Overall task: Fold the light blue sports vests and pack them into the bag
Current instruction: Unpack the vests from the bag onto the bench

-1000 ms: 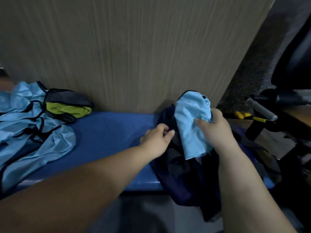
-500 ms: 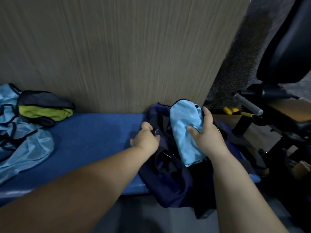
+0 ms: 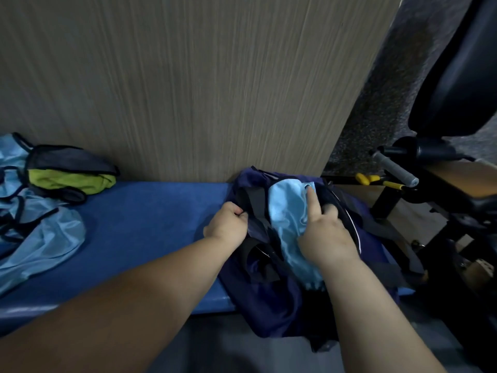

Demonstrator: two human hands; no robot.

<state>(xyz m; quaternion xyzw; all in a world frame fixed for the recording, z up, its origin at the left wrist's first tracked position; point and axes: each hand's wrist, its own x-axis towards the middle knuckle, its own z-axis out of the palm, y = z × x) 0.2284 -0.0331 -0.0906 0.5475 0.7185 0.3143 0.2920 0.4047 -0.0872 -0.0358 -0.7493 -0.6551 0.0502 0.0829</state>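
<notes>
A folded light blue vest [image 3: 289,211] lies in the open mouth of the dark navy bag [image 3: 271,305] at the right end of the blue bench. My right hand [image 3: 326,232] presses on the vest with its index finger stretched out along the fabric. My left hand [image 3: 228,224] grips the bag's left rim and holds the opening apart. Loose light blue vests [image 3: 40,238] with black trim lie heaped at the far left of the bench.
The blue padded bench [image 3: 150,227] runs along a wooden panel [image 3: 188,90]. A yellow-green and black garment [image 3: 70,176] sits at the back left. Black gym equipment with a grey handle [image 3: 395,168] and a yellow-handled tool [image 3: 376,180] stands to the right.
The folded vest has gone from held upright above the bag down into its opening. My right hand now pushes on it, and my left hand took hold of the bag's rim.
</notes>
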